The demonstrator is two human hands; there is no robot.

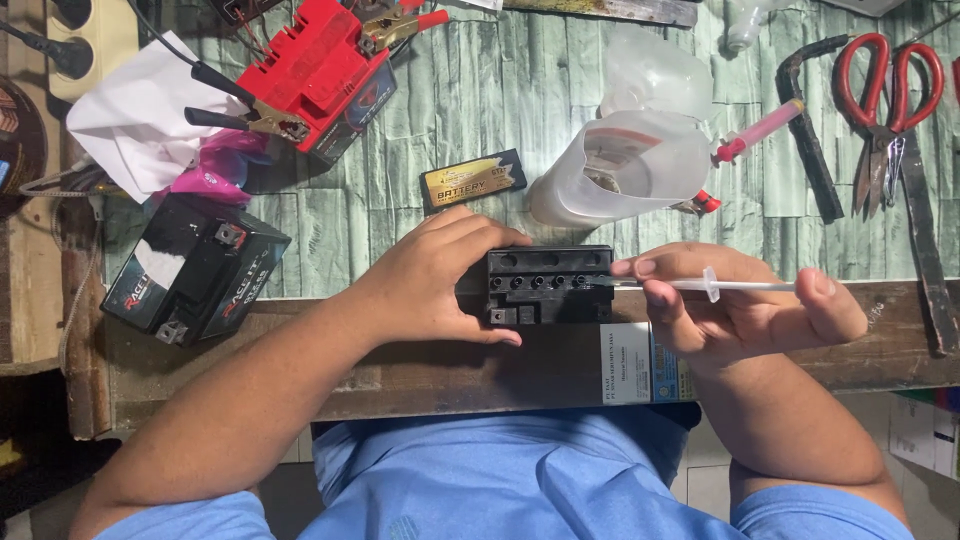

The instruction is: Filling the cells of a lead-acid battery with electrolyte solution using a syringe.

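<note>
Where left hand (430, 285) grips: battery (548, 285).

Black battery (548, 285) upright at bench edge, clear syringe (700, 286) (seemingly empty) level, tip over filler holes

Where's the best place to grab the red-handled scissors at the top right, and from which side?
Grip the red-handled scissors at the closed metal blades just below the pivot, coming straight down from above. They lie flat, loops toward the far edge, with a dark metal bar close on their left.
</note>
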